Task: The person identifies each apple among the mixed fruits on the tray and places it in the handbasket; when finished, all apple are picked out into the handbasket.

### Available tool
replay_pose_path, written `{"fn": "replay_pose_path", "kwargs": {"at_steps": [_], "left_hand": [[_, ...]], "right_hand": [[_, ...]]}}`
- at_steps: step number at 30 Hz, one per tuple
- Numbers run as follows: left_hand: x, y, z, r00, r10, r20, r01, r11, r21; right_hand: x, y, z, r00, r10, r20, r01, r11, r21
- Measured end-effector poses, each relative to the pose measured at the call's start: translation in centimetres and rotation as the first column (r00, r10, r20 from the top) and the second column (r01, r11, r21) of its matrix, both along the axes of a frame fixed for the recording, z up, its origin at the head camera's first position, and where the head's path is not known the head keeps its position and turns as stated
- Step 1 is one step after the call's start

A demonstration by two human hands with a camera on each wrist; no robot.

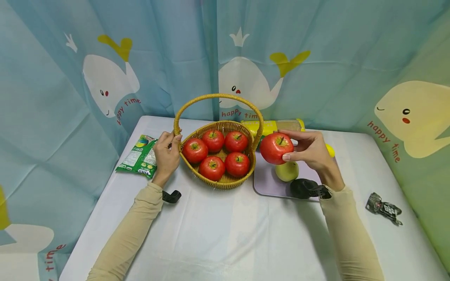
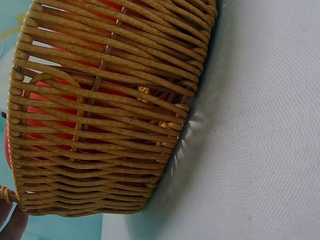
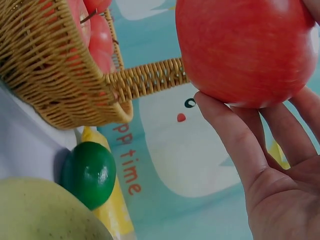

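Note:
A yellow-brown wicker basket (image 1: 225,184) with a tall arched handle (image 1: 218,96) stands on the table, with several red apples (image 1: 212,168) inside. My left hand (image 1: 166,154) pinches the foot of the handle on the left side; its fingers show only at the corner of the left wrist view. In my right hand (image 1: 311,150) another red apple (image 1: 275,148) is held between thumb and fingers, raised beside the basket's right rim. Beneath this apple, a yellow-green round fruit (image 1: 287,172) sits on a pale purple tray (image 1: 268,188).
A smooth green egg-shaped item (image 3: 93,175) lies near the basket's right side. Behind is a yellow package (image 1: 270,126). A green snack bag (image 1: 138,158) lies at the left edge, a small black packet (image 1: 384,208) at the right. A printed curtain (image 1: 190,47) surrounds the table.

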State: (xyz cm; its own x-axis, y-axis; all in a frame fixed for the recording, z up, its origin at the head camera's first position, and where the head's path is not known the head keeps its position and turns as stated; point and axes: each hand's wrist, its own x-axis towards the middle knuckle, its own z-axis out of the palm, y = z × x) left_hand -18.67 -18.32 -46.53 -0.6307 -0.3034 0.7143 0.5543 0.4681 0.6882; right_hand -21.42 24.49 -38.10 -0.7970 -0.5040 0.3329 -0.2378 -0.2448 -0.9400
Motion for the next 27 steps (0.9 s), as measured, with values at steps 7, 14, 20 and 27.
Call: {"fn": "replay_pose_path", "kwargs": {"at_steps": [7,14,20,27], "left_hand": [[0.0,-0.1,-0.2,1.000,-0.001,0.013,0.001,1.000,-0.001],[0.0,-0.1,-0.2,1.000,-0.008,0.017,0.008,1.000,0.002],[0.0,0.0,-0.2,1.000,0.008,0.007,-0.008,1.000,-0.006],[-0.2,0.3,-0.2,0.999,0.040,-0.019,-0.041,0.999,-0.015]], "right_hand": [[0.7,-1.0,0.0,0.999,-0.034,-0.008,0.034,0.997,0.074],[1.1,-2.4,-0.7,0.999,-0.042,-0.027,0.046,0.990,0.132],[1.3,-3.8,-1.1,0.999,-0.033,-0.041,0.038,0.989,0.143],[1.7,-5.1,-1.4,0.998,-0.044,-0.045,0.051,0.985,0.164]]}}
